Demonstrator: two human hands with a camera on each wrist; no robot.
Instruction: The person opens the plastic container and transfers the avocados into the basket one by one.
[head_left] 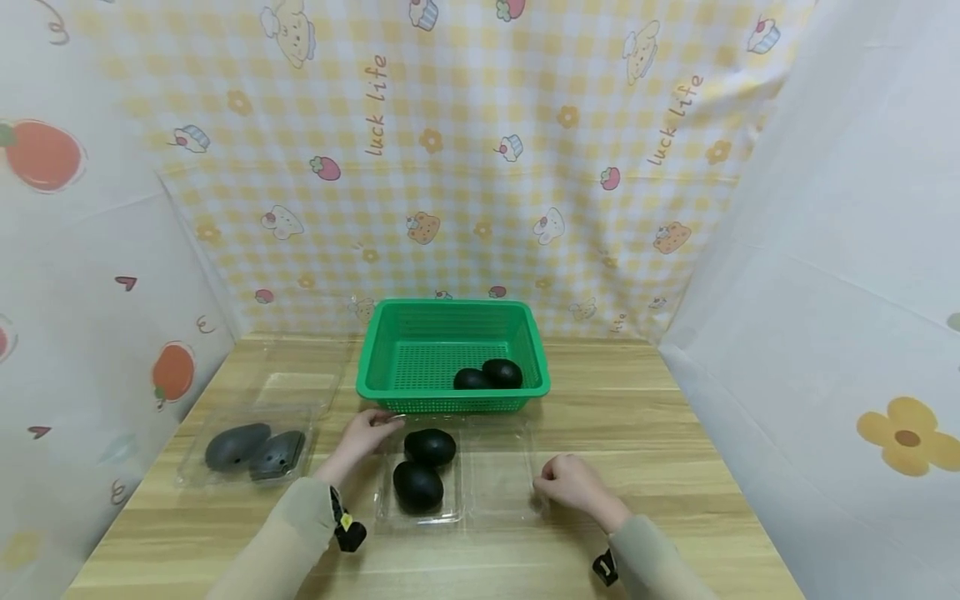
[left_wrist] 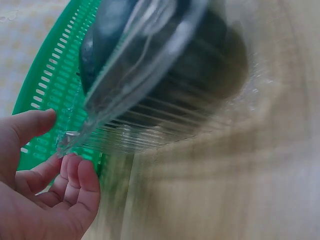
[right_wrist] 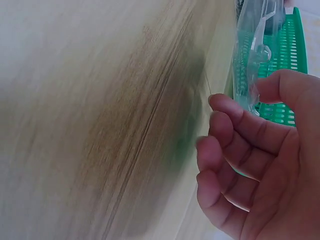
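Note:
A clear plastic clamshell box lies opened flat on the table, two dark avocados in its left half. My left hand is at the box's upper left corner. In the left wrist view, its fingertips touch the corner tab while the thumb stands apart from it. My right hand is at the outer edge of the bare lid half, on the right. The right wrist view shows that clear edge between thumb and forefinger, the other fingers curled.
Behind the box stands a green basket with two more dark avocados at its front right. To the left lies another clear clamshell box, holding two dark fruits. A patterned cloth hangs along the table's back edge.

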